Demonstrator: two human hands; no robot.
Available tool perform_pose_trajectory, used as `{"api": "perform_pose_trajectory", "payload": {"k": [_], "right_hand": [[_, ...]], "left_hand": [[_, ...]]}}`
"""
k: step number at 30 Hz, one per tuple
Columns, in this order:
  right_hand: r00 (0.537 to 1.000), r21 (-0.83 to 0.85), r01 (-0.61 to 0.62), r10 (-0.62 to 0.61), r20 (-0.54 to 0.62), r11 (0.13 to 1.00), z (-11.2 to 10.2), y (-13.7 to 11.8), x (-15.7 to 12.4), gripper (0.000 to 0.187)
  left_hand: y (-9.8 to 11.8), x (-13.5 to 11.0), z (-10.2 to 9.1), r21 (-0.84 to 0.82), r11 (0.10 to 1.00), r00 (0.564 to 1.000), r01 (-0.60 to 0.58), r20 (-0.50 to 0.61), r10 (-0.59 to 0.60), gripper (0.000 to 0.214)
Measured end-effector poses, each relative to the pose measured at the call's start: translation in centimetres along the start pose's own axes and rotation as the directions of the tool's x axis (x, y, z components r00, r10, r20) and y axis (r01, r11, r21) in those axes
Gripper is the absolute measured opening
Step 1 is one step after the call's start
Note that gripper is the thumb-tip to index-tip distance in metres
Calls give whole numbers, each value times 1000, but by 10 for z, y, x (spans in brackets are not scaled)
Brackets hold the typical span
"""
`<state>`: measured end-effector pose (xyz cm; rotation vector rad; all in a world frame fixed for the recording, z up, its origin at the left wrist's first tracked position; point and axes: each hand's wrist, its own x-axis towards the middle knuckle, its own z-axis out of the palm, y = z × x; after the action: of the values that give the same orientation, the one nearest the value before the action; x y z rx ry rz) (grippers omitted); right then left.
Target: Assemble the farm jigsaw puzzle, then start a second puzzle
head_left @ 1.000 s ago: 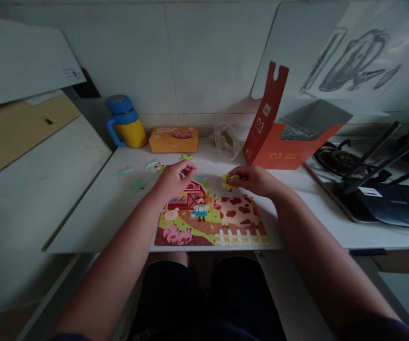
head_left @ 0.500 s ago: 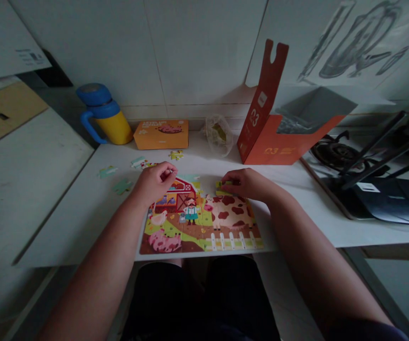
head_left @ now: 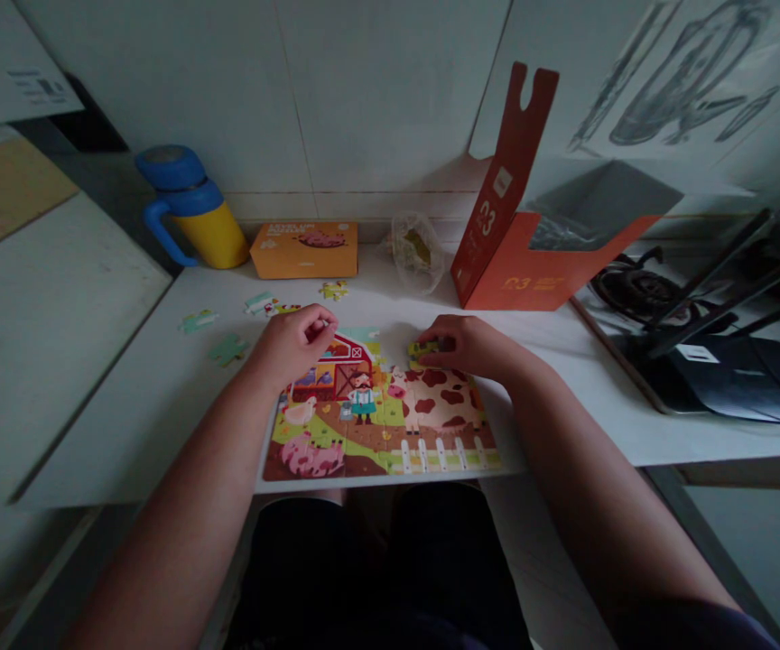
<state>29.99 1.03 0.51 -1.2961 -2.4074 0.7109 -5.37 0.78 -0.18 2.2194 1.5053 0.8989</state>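
Note:
A farm jigsaw puzzle (head_left: 363, 442) lies joined at the table's front edge, showing a barn, a farmer, a cow, a hen and a pig. My right hand (head_left: 468, 346) grips a yellow-green puzzle piece (head_left: 420, 352) between thumb and fingers, just above the cow. Over the barn's upper left is my left hand (head_left: 299, 343), its fingers curled together; whether anything is inside them is hidden. Loose puzzle pieces lie beyond it: a pale green one (head_left: 228, 348), another (head_left: 199, 320), a light one (head_left: 260, 302) and a yellow one (head_left: 334, 290).
Along the wall stand a blue and yellow flask (head_left: 193, 212), an orange puzzle box (head_left: 305, 251), a clear plastic bag (head_left: 417, 253) and a tall open orange box (head_left: 525, 271). A gas stove (head_left: 640, 293) and a black device with upright bars (head_left: 735, 361) occupy the right side.
My right hand has shifted the yellow-green piece slightly left and tilted it. My left hand keeps its place over the barn. The whole view has shifted a little.

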Motion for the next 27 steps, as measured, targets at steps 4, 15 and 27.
{"api": "perform_pose_trajectory", "payload": {"k": [4, 15, 27], "right_hand": [[1000, -22, 10, -10, 15, 1000, -1, -3, 1, 34], [975, -59, -37, 23, -223, 998, -2, -2, 2, 32], [957, -76, -127, 102, -270, 989, -5, 0, 2, 42]], "left_hand": [[2, 0, -1, 1, 1000, 1000, 1, 6, -1, 24], [4, 0, -1, 5, 1000, 1000, 28, 1, -28, 24], [0, 0, -1, 18, 999, 1000, 31, 1, -31, 24]]}}
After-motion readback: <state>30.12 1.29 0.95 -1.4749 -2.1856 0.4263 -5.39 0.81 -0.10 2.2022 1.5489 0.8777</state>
